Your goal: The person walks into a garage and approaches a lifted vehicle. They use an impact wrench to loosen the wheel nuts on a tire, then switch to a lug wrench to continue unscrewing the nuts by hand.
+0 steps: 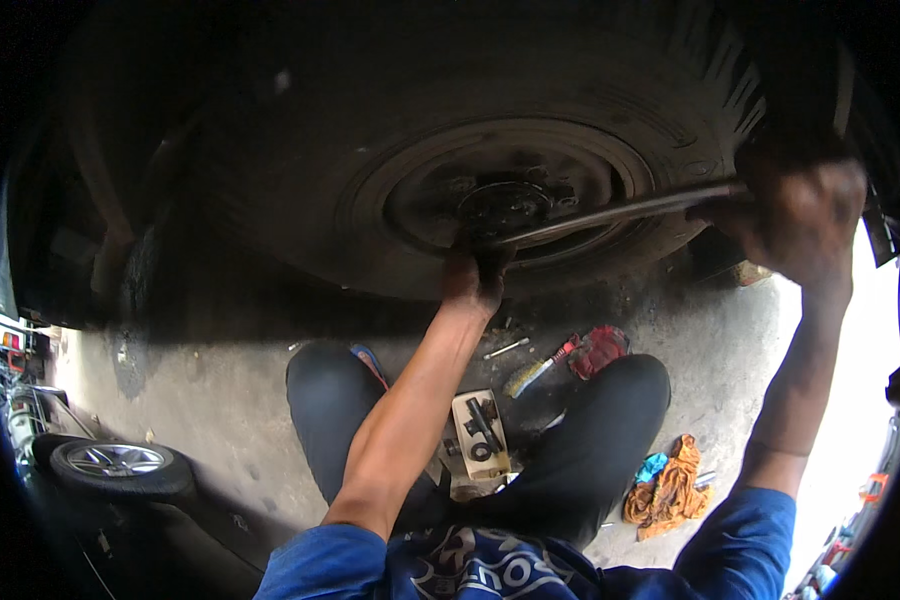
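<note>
A large dark wheel with a tyre [670, 110] fills the upper part of the head view, much of it in shadow. A long metal lug wrench [620, 212] slants across it from the hub [505, 205] to the right. My right hand [805, 215] is closed round the wrench's outer end, slightly blurred. At the hub, my left hand [475, 280] is closed at the wrench's inner end. Its fingers are dark and partly hidden, and the fit of the wrench head on the wheel does not show.
Between my knees lie a tray of dark metal parts [498, 465], a small spanner [507, 348], a brush [535, 375] and a red cloth [600, 352]. An orange rag [675, 490] is at right. Another alloy wheel [120, 462] stands at lower left.
</note>
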A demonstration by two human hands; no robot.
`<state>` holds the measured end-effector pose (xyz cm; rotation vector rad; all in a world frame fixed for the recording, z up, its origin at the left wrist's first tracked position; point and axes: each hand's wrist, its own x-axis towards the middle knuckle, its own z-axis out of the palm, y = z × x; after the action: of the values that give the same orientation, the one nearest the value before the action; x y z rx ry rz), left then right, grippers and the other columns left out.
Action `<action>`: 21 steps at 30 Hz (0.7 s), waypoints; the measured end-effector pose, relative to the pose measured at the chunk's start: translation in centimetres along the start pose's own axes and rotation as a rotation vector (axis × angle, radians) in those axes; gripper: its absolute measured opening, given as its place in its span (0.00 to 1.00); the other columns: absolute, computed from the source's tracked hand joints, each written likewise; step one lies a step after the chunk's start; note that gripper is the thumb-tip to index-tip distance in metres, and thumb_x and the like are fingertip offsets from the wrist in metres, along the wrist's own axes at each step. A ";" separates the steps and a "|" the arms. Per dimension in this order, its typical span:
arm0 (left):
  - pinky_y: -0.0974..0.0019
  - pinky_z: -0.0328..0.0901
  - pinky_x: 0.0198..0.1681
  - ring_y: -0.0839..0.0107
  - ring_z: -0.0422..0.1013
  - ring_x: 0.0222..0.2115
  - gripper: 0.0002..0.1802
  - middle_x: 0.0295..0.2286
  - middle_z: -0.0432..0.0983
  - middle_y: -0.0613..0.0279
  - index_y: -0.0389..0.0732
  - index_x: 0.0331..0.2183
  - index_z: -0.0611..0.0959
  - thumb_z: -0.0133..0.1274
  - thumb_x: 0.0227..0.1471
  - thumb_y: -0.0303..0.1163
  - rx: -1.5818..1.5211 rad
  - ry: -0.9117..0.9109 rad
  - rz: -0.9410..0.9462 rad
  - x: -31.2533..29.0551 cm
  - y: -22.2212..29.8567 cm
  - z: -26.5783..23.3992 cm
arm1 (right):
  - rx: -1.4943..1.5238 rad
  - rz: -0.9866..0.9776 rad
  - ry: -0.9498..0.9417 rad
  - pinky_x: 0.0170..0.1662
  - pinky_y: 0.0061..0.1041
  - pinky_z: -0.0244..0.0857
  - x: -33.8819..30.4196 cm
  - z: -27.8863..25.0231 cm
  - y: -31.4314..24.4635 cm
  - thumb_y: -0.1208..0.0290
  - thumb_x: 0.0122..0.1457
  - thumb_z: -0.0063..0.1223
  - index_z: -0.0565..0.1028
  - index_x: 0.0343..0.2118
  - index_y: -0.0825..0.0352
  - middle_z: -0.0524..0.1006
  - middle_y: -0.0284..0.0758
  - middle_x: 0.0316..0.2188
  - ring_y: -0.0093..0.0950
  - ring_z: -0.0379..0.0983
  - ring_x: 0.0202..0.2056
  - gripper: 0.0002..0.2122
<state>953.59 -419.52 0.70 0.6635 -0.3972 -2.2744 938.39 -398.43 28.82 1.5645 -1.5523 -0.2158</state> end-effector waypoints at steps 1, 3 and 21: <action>0.66 0.74 0.30 0.70 0.75 0.32 0.16 0.37 0.77 0.63 0.47 0.50 0.75 0.42 0.65 0.40 0.050 0.002 -0.018 0.0 0.1 -0.2 | 0.013 -0.013 0.048 0.35 0.28 0.63 0.3 -0.7 -0.5 0.47 0.38 0.70 0.83 0.26 0.56 0.78 0.31 0.21 0.27 0.75 0.24 0.19; 0.64 0.73 0.29 0.67 0.75 0.32 0.18 0.39 0.78 0.60 0.44 0.51 0.74 0.42 0.65 0.42 0.100 -0.052 -0.067 0.0 0.4 -0.7 | -0.090 0.104 -0.253 0.33 0.29 0.65 1.5 -2.4 -1.0 0.50 0.41 0.70 0.83 0.27 0.57 0.79 0.32 0.21 0.28 0.76 0.24 0.16; 0.54 0.73 0.45 0.58 0.73 0.39 0.12 0.40 0.72 0.56 0.40 0.43 0.75 0.48 0.61 0.36 -0.024 -0.138 -0.322 -5.1 -4.6 -0.7 | 0.522 0.769 -0.742 0.37 0.37 0.69 -8.5 -21.5 -11.5 0.75 0.49 0.63 0.80 0.39 0.66 0.78 0.40 0.30 0.39 0.77 0.32 0.12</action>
<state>954.48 -412.71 -0.20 0.5938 -0.3485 -2.6364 959.38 -383.35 29.78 1.1609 -2.8585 0.0710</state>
